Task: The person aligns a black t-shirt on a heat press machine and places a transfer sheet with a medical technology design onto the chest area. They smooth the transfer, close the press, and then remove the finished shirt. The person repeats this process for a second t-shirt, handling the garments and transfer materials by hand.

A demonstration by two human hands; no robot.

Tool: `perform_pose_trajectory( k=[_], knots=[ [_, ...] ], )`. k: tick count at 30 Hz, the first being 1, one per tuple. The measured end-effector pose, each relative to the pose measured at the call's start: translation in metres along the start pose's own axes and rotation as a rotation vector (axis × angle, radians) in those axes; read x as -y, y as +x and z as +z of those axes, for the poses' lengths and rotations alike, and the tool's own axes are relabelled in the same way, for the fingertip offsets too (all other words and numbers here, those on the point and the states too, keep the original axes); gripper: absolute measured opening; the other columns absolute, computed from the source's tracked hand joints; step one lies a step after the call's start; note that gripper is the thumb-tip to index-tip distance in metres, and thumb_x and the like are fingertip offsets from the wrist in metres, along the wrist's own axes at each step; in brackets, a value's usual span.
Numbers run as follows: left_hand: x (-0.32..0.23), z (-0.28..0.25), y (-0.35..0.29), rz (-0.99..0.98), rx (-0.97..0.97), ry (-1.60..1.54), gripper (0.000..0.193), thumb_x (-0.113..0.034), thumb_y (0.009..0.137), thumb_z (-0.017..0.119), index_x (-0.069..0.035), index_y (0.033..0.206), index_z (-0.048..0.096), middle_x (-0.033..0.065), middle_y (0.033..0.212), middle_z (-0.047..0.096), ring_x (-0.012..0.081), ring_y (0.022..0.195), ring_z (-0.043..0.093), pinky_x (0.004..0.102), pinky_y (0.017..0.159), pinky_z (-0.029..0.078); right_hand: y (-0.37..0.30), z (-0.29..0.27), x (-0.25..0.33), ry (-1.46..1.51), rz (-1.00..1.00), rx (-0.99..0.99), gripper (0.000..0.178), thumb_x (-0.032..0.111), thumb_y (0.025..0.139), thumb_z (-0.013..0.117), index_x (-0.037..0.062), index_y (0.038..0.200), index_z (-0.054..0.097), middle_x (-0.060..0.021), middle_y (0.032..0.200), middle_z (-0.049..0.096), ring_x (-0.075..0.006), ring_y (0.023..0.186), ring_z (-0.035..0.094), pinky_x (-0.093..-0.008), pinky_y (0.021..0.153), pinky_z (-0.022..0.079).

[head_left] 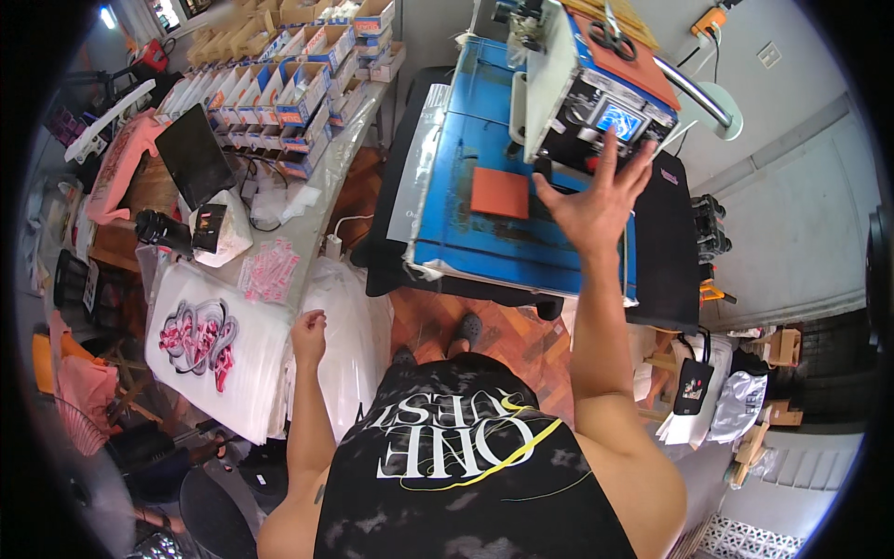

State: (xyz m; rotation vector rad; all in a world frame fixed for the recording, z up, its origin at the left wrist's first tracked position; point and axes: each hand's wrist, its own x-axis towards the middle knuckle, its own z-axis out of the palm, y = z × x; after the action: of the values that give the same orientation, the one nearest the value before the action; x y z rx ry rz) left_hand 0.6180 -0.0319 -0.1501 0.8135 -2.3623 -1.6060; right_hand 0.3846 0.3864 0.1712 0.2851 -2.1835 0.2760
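Observation:
My right hand (596, 207) reaches out with its fingers spread and holds nothing. It is over the front of a heat press (570, 126), its fingertips close to the lit display (616, 121); whether they touch the panel I cannot tell. An orange-red square pad (500, 193) lies on the blue press bed (456, 233), left of that hand. My left hand (309, 335) hangs low with its fingers curled in and nothing visible in them. Beside it is a stack of white sheets (247, 387), the top one bearing a pink and black printed design (197, 340).
Scissors (612, 39) rest on top of the press. At the left, a table (321, 200) carries rows of small cardboard bins (303, 93), a dark monitor (194, 156) and pink printed pieces (270, 270). Black cloth (663, 242) lies right of the blue bed. A fan (88, 466) stands lower left.

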Motion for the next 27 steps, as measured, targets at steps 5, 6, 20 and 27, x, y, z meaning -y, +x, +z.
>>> perform_pose_trajectory(
  k=[5,6,20,27],
  knots=[
    [-0.002,0.006,-0.017,-0.022,0.043,0.080,0.022,-0.012,0.092,0.061,0.002,0.107,0.070,0.0135,0.094,0.073,0.0189,0.085,0.069,0.0301,0.080,0.054,0.006,0.020,0.044,0.075,-0.030,-0.064,0.111,0.050,0.051,0.090,0.0092,0.145,0.045,-0.0463,0.144,0.024,-0.0558,0.135,0.031,-0.0678,0.105,0.029],
    [-0.001,0.006,-0.018,-0.004,0.041,0.081,0.022,-0.012,0.092,0.061,0.002,0.107,0.070,0.0137,0.094,0.073,0.0187,0.085,0.069,0.0302,0.081,0.054,0.006,0.023,0.051,0.073,-0.017,-0.065,0.111,0.050,0.051,0.090,0.0094,0.144,0.045,-0.0459,0.143,0.024,-0.0553,0.135,0.031,-0.0677,0.105,0.028],
    [-0.056,0.059,-0.045,-0.477,1.152,-0.060,0.029,-0.026,0.091,0.068,0.001,0.100,0.072,0.0126,0.083,0.072,0.0178,0.067,0.067,0.0297,0.062,0.055,0.005,0.013,0.049,0.415,0.091,0.015,0.082,0.036,0.062,0.087,0.0157,0.135,0.056,-0.0245,0.150,0.033,-0.0544,0.134,0.031,-0.0597,0.096,0.039],
    [-0.155,0.234,-0.090,-0.108,1.583,0.399,0.029,-0.030,0.095,0.065,-0.004,0.101,0.075,0.0064,0.088,0.073,0.0127,0.081,0.067,0.0268,0.072,0.052,-0.088,-0.004,-0.187,0.142,0.492,0.656,0.037,0.037,0.092,0.062,0.0017,0.091,0.070,-0.0192,0.091,0.071,-0.0380,0.083,0.070,-0.0442,0.073,0.055]
  ],
)
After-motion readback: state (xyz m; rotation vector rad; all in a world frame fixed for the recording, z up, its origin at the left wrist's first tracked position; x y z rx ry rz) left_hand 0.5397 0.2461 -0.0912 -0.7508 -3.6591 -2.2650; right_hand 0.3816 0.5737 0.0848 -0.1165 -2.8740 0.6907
